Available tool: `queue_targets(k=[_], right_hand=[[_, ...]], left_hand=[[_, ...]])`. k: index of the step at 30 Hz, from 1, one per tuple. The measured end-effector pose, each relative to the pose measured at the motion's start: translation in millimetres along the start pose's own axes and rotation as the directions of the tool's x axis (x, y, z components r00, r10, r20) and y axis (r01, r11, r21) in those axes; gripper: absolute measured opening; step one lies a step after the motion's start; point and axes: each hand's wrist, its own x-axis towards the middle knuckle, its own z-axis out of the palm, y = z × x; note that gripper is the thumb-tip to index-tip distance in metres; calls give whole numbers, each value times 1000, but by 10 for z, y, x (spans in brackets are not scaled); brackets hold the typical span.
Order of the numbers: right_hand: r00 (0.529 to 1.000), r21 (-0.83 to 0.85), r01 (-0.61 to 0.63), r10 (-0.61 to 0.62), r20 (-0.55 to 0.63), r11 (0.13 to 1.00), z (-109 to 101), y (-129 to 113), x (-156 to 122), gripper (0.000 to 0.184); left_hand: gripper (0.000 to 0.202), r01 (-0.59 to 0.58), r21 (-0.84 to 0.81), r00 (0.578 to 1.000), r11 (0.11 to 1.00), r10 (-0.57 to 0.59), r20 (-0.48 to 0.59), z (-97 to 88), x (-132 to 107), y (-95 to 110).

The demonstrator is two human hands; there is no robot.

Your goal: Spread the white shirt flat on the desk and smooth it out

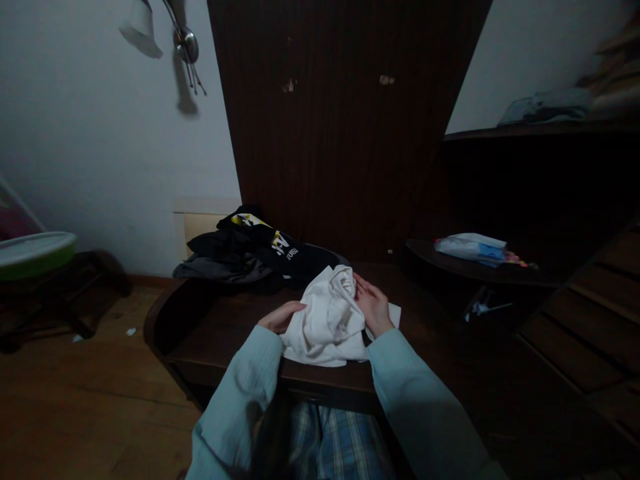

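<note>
White cloth (pixel 327 320): crumpled, bunched into a mound at the near middle of the table (pixel 215 333), its lower edge lying flat close to the table's front edge. It sits between my two hands.

Left hand (pixel 281 316): I lay it against the cloth's left side, fingers curled in under the fabric; the fingertips are hidden by the folds, so I cannot tell whether I am pinching the cloth or only pressing on it.

Right hand (pixel 371 305): I rest it on the right side of the mound, fingers spread loosely and pointing up toward the rolled top of the cloth. It is touching the fabric, not closed round it.

Sleeves: pale blue, both forearms reaching in from the bottom of the view.

Dark clothes (pixel 255 257): a heap of black and grey garments with yellow and white print, at the far left of the table, just behind the white cloth.

Table: dark wood, rounded left end.

Curved shelf (pixel 430 257): to the right of the table, carrying a white and blue packet (pixel 470 248).

Upper shelf (pixel 525 128): far right, holding folded grey fabric (pixel 547 107).

Stool (pixel 75 293): far left on the wooden floor, bearing a white and green basin (pixel 35 252).

Dark wooden panel (pixel 340 120): upright against the wall behind the table.
</note>
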Motion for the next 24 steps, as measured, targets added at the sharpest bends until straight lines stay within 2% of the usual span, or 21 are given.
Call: queue_targets(k=[3, 6, 7, 9, 11, 12, 14, 15, 18, 21, 24], right_hand=[[1000, -115, 7, -9, -10, 993, 4, 20, -1, 38], [988, -377, 60, -109, -111, 924, -34, 46, 5, 44], [971, -504, 87, -186, -149, 859, -55, 54, 6, 46], [922, -732, 102, -340, -184, 673, -100, 72, 7, 49], [890, -865, 61, -419, -179, 499, -137, 97, 3, 52], [889, -900, 33, -424, -172, 434, -147, 110, -2, 53], [919, -943, -3, -371, -134, 332, -153, 133, -15, 53], [943, -956, -3, -316, -100, 293, -149, 140, -23, 51], [992, -972, 45, -125, 16, 233, -125, 128, -54, 43], [997, -979, 73, -24, 70, 190, -106, 82, -92, 40], [990, -983, 125, 46, 132, 133, -99, 54, -129, 41]], left_hand=[[14, 23, 31, 999, 999, -24, 43, -5, -29, -15], [16, -33, -5, 999, 999, 33, -20, -12, -19, -8], [18, -70, -15, 996, 997, 69, -64, -14, -6, -3], [22, -165, -13, 972, 986, 161, -171, -17, 28, 7], [26, -266, 13, 927, 964, 259, -273, -18, 67, 13], [27, -306, 31, 901, 952, 300, -314, -18, 84, 14], [27, -334, 75, 868, 939, 338, -363, -17, 107, 11], [26, -316, 98, 869, 944, 330, -369, -16, 111, 9], [21, -157, 161, 922, 974, 203, -330, -6, 87, 10], [18, 10, 207, 974, 978, 37, -224, 19, 19, 28], [23, 89, 211, 994, 973, -72, -86, 62, -49, 46]])
